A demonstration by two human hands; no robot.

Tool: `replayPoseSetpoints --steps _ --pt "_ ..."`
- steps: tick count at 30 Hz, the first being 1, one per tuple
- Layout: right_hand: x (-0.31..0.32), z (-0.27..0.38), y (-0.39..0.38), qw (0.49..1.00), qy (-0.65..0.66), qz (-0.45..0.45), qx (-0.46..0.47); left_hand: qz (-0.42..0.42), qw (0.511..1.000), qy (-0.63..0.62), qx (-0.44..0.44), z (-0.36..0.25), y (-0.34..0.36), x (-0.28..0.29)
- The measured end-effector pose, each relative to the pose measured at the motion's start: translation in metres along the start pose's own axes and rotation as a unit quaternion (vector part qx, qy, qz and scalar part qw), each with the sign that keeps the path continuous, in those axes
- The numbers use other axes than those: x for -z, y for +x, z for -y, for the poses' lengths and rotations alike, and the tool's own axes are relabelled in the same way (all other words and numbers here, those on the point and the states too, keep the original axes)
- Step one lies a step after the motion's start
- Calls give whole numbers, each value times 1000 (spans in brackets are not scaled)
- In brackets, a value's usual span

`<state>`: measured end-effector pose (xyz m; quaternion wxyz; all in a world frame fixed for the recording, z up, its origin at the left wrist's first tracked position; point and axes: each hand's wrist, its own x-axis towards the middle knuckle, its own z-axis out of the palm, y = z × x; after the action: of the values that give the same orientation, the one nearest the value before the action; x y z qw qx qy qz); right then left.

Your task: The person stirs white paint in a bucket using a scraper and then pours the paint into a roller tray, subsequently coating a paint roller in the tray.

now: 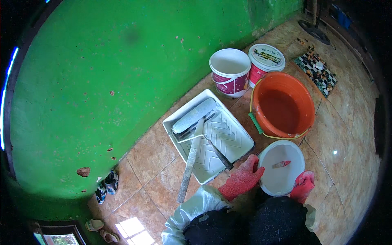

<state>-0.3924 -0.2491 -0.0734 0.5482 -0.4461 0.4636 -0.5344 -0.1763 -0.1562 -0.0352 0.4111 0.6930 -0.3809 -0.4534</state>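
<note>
Head view, going left to right: a green wall (102, 73) fills the nine-to-twelve o'clock side, chipped in spots. Near centre lies a white paint tray (234, 141) on the tiled floor (151, 159), with a paint roller (194, 115) resting across its deep end, the long handle running toward six o'clock past the tray's rim. At five o'clock of the tray sits a white paint bucket (281, 190), with a small red-tipped tool (281, 164) lying in the paint.

The left hand (241, 179), in a red glove, comes up from the lower edge, palm down, fingers nearly closed and pressed against the bucket's nine o'clock rim; whether the thumb hooks inside I cannot tell. The right hand (303, 187), also gloved red, cups the four o'clock rim, fingers curled on it, partly hidden.

Beyond, at one o'clock, an orange tub (302, 122) holds water; two more pails (230, 71) stand against the wall.

Risk, as I judge it: the bucket stands just beside the tray corner and the roller handle, so a tilt could slop paint on the tiles or knock the handle.
</note>
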Motion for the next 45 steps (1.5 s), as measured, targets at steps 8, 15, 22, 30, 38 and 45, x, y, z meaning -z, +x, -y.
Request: replayPoseSetpoints --steps 8,15,22,30,38,45 --pt "6 -1 3 997 -71 3 -18 1 999 34 -5 -2 0 1" --pt "4 -4 2 997 -62 6 -44 -1 1000 19 -2 3 -1 1" --pt "11 -4 4 998 -59 36 -15 5 1000 -9 7 -8 -3 3" --pt "0 -7 12 993 -39 33 110 6 1000 6 10 -8 -2 4" --pt "1 -4 12 997 -45 45 48 16 1000 -14 18 -7 0 4" --pt "5 -12 14 995 -52 36 74 -9 999 38 -21 3 1 -1"
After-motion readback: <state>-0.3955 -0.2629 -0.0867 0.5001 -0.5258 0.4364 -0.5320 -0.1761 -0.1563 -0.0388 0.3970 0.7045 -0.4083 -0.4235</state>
